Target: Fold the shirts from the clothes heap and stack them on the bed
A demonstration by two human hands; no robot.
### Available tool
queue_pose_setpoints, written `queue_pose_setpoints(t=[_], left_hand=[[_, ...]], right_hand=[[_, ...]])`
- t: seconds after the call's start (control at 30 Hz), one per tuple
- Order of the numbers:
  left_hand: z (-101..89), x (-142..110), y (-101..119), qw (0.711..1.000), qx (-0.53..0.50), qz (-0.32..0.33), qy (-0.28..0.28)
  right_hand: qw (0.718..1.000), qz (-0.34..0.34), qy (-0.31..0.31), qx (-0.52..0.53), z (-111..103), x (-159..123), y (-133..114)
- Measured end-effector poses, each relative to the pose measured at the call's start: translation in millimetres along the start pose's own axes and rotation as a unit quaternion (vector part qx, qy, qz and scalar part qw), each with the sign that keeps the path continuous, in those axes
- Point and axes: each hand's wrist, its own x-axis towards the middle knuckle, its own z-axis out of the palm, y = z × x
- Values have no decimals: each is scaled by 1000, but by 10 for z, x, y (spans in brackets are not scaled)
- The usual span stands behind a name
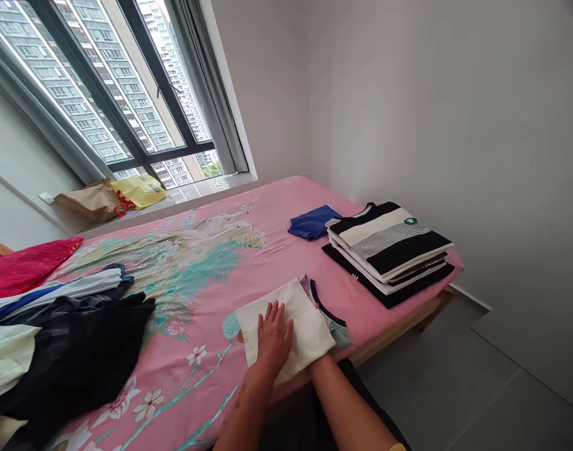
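Observation:
A partly folded cream T-shirt lies at the near edge of the bed, with a black-trimmed neckline and a grey-green part showing on its right side. Flat on top of the cloth rests my left hand, fingers spread and pointing away from me. My right hand reaches beneath the shirt's near right corner, so only the wrist shows and its fingers are hidden by the fabric.
Folded clothes are stacked at the bed's right corner, beside a blue folded garment. Loose dark clothes and a red cloth lie left. Bags sit on the window ledge. The pink bedsheet ends at a wooden frame.

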Motion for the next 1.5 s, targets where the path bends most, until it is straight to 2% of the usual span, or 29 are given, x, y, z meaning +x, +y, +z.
queue_pose_setpoints(t=[0.13,0.27,0.43,0.53,0.63,0.87,1.0,1.2,1.27,1.33,1.43,1.5], left_hand=[[20,-119,-185,995,94,29,-34],[87,-132,-137,991,124,48,-32],[77,-6,40,989,115,87,-29],[134,49,101,989,110,82,-60],[204,64,109,988,112,73,-79],[226,58,99,987,115,88,-64],[267,59,114,987,116,91,-66],[293,62,104,987,117,83,-70],[302,59,97,987,122,82,-66],[324,55,91,986,131,82,-62],[372,57,93,983,153,83,-62],[396,68,111,981,165,81,-65]], right_hand=[[996,43,-15,74,-100,-4,108],[993,56,17,101,-114,-10,10],[988,43,3,146,-190,33,15],[984,45,1,170,-241,49,117],[983,50,-5,177,-260,55,185],[975,23,-15,222,-276,83,240],[977,18,-27,211,-335,84,270],[984,-4,-6,178,-370,55,122],[983,-2,7,183,-458,45,55],[975,19,12,220,-632,47,6],[944,79,13,320,-1024,72,-68],[920,116,38,373,-1288,80,-161]])
